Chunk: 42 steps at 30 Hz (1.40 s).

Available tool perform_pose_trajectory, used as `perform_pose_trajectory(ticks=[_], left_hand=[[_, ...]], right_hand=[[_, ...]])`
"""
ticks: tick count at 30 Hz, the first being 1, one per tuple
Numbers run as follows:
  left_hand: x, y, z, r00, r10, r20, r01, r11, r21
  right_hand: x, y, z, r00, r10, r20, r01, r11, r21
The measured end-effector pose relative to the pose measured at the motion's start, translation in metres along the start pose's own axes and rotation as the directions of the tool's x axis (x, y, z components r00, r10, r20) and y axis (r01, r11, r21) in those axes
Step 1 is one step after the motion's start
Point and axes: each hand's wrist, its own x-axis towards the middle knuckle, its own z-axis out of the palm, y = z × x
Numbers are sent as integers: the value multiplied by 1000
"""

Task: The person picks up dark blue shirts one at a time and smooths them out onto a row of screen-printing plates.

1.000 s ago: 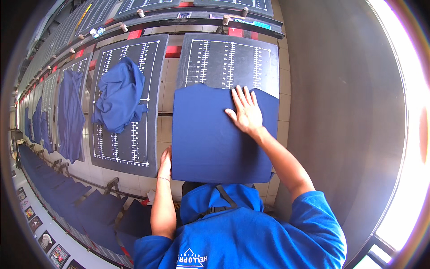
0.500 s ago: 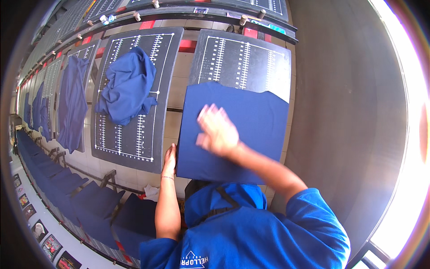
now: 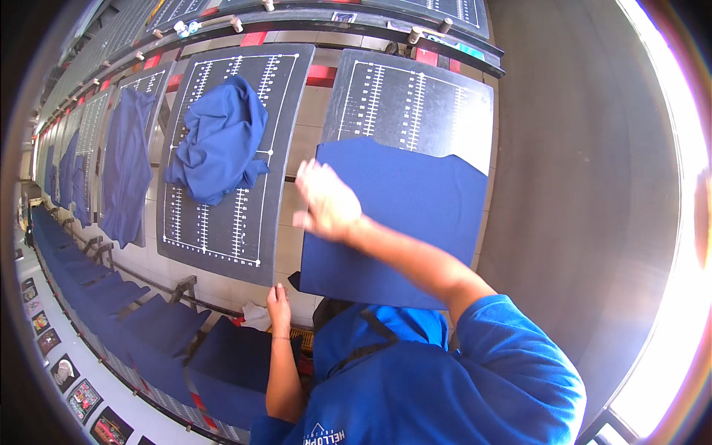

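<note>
To your left, a crumpled blue garment (image 3: 219, 141) lies on a dark ruled printing board (image 3: 233, 156); beyond it, another blue garment (image 3: 126, 159) lies flat.

floor (image 3: 586, 185): grey, bare | light: strong glare at right, perhaps a window (image 3: 667, 222)

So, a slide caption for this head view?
Right hand sweeps over a flat navy garment on a ruled board; left hand rests below.

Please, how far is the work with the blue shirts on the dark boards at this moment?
Looks done: the blue garment lies flat and smooth on the near board. In hand: the right hand sweeps over its left edge, blurred; the left hand rests at the board's lower corner. Left: the crumpled blue shirt on the next board is not yet spread.
</note>
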Motion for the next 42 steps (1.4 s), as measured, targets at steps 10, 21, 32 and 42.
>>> perform_pose_trajectory(ticks=[10, 21, 32, 42], left_hand=[[-97, 136, 68, 689, 578, 436, -702, 383, 601], [85, 306, 211, 594, 783, 186, -577, 253, 777], [29, 284, 231, 449, 768, 457, -722, 11, 692], [-100, 287, 281, 398, 655, 643, -752, -168, 637]], right_hand=[[-29, 51, -50, 977, 212, 22, -213, 975, 59], [-315, 35, -45, 935, -25, 353, 21, 1000, 15], [-194, 184, -107, 865, 405, -296, -468, 864, -187], [-403, 26, -31, 880, 440, 182, -441, 897, -35]])
